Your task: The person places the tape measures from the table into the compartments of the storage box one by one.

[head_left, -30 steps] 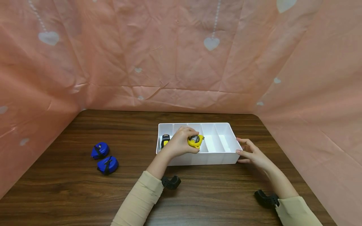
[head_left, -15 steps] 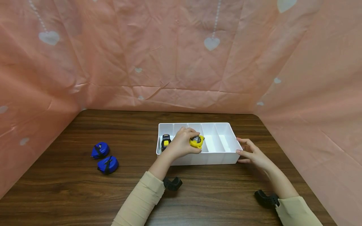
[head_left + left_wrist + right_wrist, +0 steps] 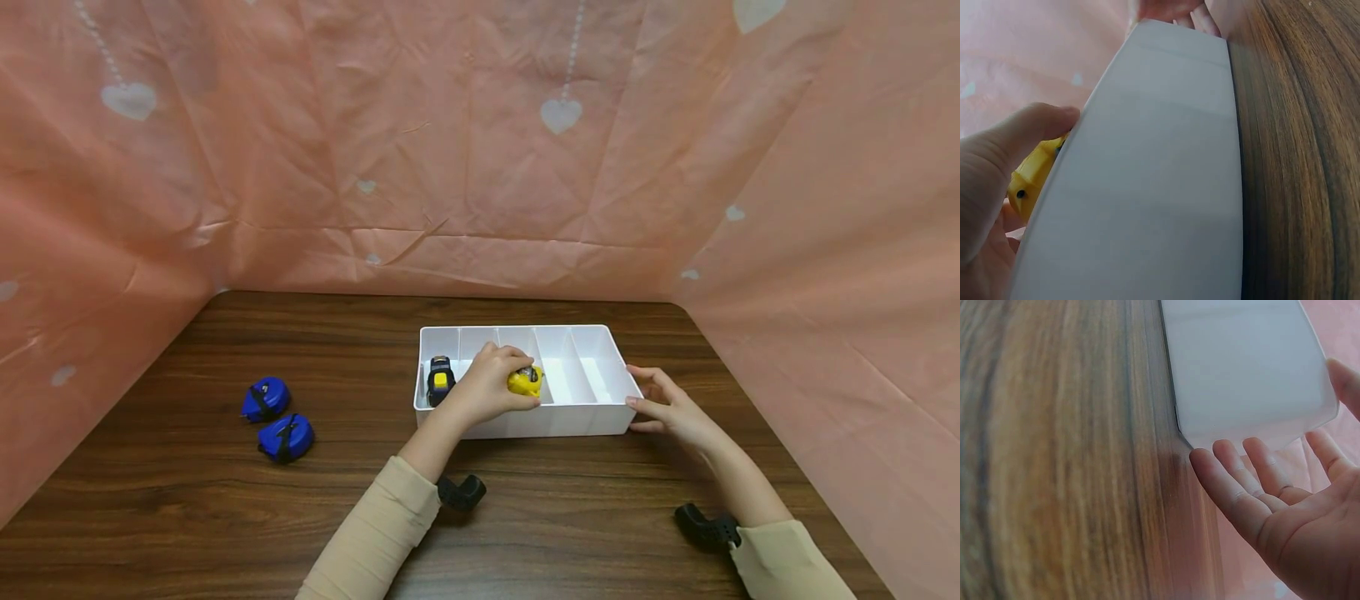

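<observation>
A white divided box (image 3: 555,421) stands on the table, with several compartments side by side. My left hand (image 3: 491,385) pinches a yellow tape measure (image 3: 527,381) between thumb and fingers, low in the middle compartment. In the left wrist view, the thumb lies at the rim and the tape measure (image 3: 1034,178) is partly hidden behind the front wall. My right hand (image 3: 667,408) touches the box's right end, its fingers (image 3: 1225,481) extended against the end wall and the thumb at the front corner. A black and yellow tape measure (image 3: 441,379) sits in the leftmost compartment.
Two blue tape measures with black straps, one farther back (image 3: 266,398) and one nearer (image 3: 287,438), lie on the wooden table (image 3: 570,517) to the left of the box. A pink curtain (image 3: 465,183) with white hearts encloses the table's back and sides.
My left hand has shifted slightly right and toward me, lowering the yellow tape measure into the middle compartment. More of the black and yellow one shows. The right hand and box stay put.
</observation>
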Tool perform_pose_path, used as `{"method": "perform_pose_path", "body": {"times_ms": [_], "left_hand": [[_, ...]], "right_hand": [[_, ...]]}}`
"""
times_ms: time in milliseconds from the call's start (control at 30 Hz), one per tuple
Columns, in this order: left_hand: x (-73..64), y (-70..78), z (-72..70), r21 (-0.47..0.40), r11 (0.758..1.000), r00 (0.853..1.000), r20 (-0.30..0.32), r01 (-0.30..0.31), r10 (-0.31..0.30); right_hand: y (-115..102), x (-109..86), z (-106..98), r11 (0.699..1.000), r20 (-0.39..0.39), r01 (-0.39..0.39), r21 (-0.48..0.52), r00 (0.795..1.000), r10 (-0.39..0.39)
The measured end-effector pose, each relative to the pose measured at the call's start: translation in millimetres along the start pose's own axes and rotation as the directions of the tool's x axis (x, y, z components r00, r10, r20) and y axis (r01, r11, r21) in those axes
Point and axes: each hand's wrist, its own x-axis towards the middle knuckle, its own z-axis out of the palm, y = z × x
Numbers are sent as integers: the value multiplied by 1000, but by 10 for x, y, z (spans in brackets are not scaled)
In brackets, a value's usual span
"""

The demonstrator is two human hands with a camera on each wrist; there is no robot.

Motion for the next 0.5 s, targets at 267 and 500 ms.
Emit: {"method": "perform_pose_path", "body": {"times_ms": [267,500], "left_hand": [[-5,-19,5,58,995,997,35,-75,73],[-9,-13,1,129,987,992,88,-98,87]], "right_hand": [[10,7,-3,1000,2,1,2,1000,-1],[2,3,-1,1000,3,-1,-1,1000,1]]}}
